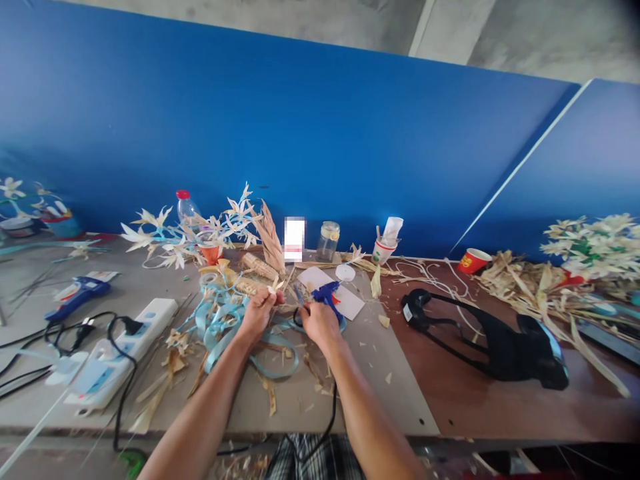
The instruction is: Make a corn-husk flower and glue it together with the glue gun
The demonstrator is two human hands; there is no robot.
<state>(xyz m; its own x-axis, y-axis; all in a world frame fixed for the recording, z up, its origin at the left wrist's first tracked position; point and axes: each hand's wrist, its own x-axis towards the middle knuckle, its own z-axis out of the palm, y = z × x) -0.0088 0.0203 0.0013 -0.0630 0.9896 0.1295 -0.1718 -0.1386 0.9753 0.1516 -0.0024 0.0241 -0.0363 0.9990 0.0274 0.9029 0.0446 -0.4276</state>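
Note:
My left hand (261, 311) is closed in a pinch on a small pale piece of corn husk (275, 288). Close beside it, my right hand (321, 324) is closed around scissors (299, 296), whose slim blades point up and away from me; most of the handle is hidden by the fingers. Just past the right hand lies a blue glue gun (327, 293), partly over a white card (351, 303). Light blue ribbon (216, 333) is heaped in loops left of and under my left hand. Behind that hand lie corn cobs (260, 266).
Husk flowers (173, 255) stand at the back left. Nearer left are a power strip (131, 350) and another glue gun (79, 297). A glass jar (328, 241) and a paper cup (384, 251) stand by the blue partition (320, 133). A black headset-like strap (500, 343) lies right.

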